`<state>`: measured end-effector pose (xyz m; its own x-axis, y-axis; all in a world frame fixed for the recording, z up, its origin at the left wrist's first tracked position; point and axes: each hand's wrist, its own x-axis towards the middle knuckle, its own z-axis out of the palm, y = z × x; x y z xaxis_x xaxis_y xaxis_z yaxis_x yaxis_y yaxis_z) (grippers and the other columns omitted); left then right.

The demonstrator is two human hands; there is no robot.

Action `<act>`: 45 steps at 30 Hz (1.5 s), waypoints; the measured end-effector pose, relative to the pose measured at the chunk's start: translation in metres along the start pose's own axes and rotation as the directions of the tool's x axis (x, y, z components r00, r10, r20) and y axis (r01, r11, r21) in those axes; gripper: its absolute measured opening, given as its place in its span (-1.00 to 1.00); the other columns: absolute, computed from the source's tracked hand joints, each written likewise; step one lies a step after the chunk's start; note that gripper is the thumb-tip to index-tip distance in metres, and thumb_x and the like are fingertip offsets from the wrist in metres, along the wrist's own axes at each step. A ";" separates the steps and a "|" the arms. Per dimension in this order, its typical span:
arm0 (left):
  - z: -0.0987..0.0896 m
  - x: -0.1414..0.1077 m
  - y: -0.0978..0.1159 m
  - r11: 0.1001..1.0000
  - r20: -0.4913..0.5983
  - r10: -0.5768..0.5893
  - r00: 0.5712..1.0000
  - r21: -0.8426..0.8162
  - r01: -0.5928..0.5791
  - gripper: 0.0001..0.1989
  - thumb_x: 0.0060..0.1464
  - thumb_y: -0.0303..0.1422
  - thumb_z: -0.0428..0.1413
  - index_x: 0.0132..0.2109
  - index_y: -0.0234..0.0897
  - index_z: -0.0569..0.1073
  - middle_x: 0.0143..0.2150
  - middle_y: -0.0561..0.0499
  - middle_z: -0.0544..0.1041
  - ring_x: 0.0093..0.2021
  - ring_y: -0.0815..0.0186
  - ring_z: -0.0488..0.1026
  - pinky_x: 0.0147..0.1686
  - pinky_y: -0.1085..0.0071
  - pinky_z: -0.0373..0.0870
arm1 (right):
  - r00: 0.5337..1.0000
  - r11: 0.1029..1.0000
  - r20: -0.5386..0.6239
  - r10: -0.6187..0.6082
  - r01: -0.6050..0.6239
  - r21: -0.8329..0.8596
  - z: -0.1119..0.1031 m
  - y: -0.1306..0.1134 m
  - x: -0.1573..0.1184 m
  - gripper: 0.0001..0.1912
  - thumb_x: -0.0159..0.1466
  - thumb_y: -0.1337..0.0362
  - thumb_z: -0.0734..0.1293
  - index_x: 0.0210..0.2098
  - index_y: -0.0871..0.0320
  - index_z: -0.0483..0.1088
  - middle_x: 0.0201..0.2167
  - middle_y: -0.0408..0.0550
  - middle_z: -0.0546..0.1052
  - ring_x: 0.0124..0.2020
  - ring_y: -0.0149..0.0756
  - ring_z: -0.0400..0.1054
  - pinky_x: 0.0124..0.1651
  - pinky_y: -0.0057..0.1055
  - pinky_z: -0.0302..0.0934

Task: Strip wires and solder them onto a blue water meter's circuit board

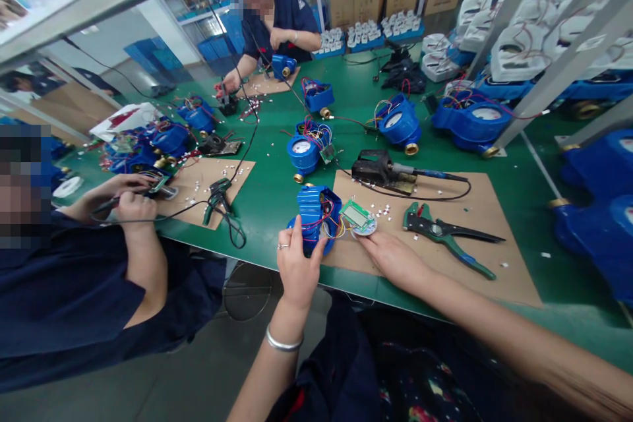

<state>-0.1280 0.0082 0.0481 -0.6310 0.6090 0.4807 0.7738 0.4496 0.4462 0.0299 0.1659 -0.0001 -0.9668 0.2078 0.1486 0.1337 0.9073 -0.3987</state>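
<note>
My left hand [299,262] grips the near side of a blue water meter [316,204], index finger up along its housing and thumb to the right. Coloured wires run from the open housing to a green circuit board with a small display [356,213]. My right hand [395,260] holds this board from below, its fingertips hidden beneath a round pale piece under the board. To the right, green-handled wire strippers [440,231] lie on the brown cardboard sheet [475,264]. Behind the board a soldering iron [425,173] rests in its black stand [373,168].
More blue meters [398,122] with loose wires stand further back on the green table [267,201]. White housings [519,46] are stacked at the right, behind metal posts. A co-worker [99,290] works at the left, another person [277,20] across the table. Small white connectors lie scattered about.
</note>
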 end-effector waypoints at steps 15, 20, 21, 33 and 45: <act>0.028 0.041 -0.012 0.991 0.024 0.124 0.992 0.048 -0.125 -0.50 0.17 -0.20 0.06 0.18 -0.39 0.31 -0.14 -0.20 0.37 -0.12 0.14 0.33 -0.11 0.20 0.32 | 0.994 0.991 -0.070 0.089 -0.095 -0.090 -0.012 0.024 0.034 -0.52 0.33 0.50 0.07 0.23 0.26 0.19 0.09 0.18 0.35 0.09 -0.05 0.21 0.14 -0.11 0.17; 0.010 0.030 -0.008 0.971 0.074 0.111 0.991 -0.218 -0.093 -0.51 0.20 -0.39 0.03 0.26 -0.30 0.17 -0.13 -0.12 0.35 -0.23 0.30 0.33 -0.13 0.27 0.35 | 0.997 0.998 -0.065 0.048 -0.051 -0.047 -0.036 0.004 0.003 -0.40 0.31 0.56 0.05 0.30 0.11 0.06 0.25 0.01 0.23 0.11 -0.08 0.14 0.15 -0.09 0.15; 0.005 0.026 -0.006 0.959 0.075 0.136 0.988 -0.258 -0.112 -0.52 0.21 -0.44 0.01 0.26 -0.29 0.17 -0.14 -0.11 0.36 -0.21 0.31 0.33 -0.11 0.28 0.35 | 0.995 0.998 -0.086 0.052 -0.056 -0.036 -0.040 -0.005 -0.003 -0.40 0.30 0.56 0.05 0.30 0.12 0.05 0.25 0.02 0.21 0.12 -0.07 0.13 0.15 -0.08 0.14; -0.003 0.009 -0.001 0.876 0.238 0.379 0.894 -0.404 -0.264 -0.48 0.21 -0.62 -0.14 0.26 -0.19 0.20 0.11 -0.17 0.36 0.15 0.28 0.29 0.13 0.24 0.31 | 0.984 0.997 0.164 0.074 -0.066 -0.048 0.006 -0.056 0.006 -0.88 0.33 0.35 0.19 -0.22 0.24 0.34 -0.25 0.05 0.40 -0.27 -0.20 0.37 -0.24 -0.33 0.31; 0.014 -0.008 -0.025 0.881 0.326 0.454 0.829 -0.305 -0.362 -0.51 0.24 -0.58 -0.16 0.27 -0.24 0.18 0.07 -0.21 0.38 0.08 0.24 0.36 0.01 0.28 0.41 | 0.985 0.991 0.164 0.049 -0.028 -0.132 -0.004 -0.034 -0.008 -0.82 0.37 0.33 0.13 -0.26 0.22 0.34 -0.30 0.00 0.39 -0.33 -0.27 0.34 -0.31 -0.39 0.22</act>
<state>-0.1413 0.0008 0.0225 -0.1541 0.9221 0.3548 0.8931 -0.0236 0.4492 0.0339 0.1350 0.0159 -0.9817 0.1894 -0.0217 0.1878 0.9415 -0.2799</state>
